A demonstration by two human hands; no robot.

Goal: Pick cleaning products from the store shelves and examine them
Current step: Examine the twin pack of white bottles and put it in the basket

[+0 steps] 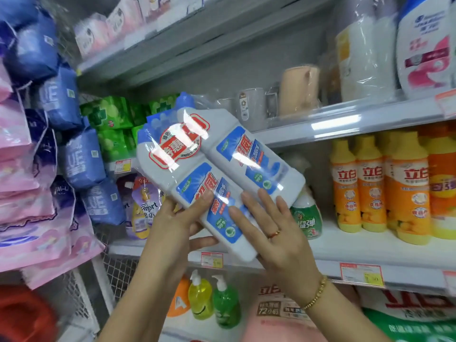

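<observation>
Gold-coloured bracelet [315, 293] sits on the right wrist. The right hand [278, 238], wearing a ring [274, 234], lies flat on the lower front of the twin pack of cleaner bottles [222, 154], fingers straight and slightly spread. The left hand [172, 225] grips the pack's lower left edge, thumb curled onto the front label and fingers wrapped behind.

The pack is held in the air in front of the shelves. It is tilted, with the blue caps [185, 99] pointing up and left. Both white bottles are sealed together in clear film.

Below the hands stand a yellow pump bottle [200, 299] and a green pump bottle [225, 307]. Behind the pack, the middle shelf [345, 248] carries a green bottle [307, 218] and a row of orange-yellow detergent bottles [370, 183]. On the upper right shelf stand wrapped mugs [298, 87] and a large shampoo bottle [424, 45]. Blue packets [81, 159] and pink packets [19, 154] hang at the left.
</observation>
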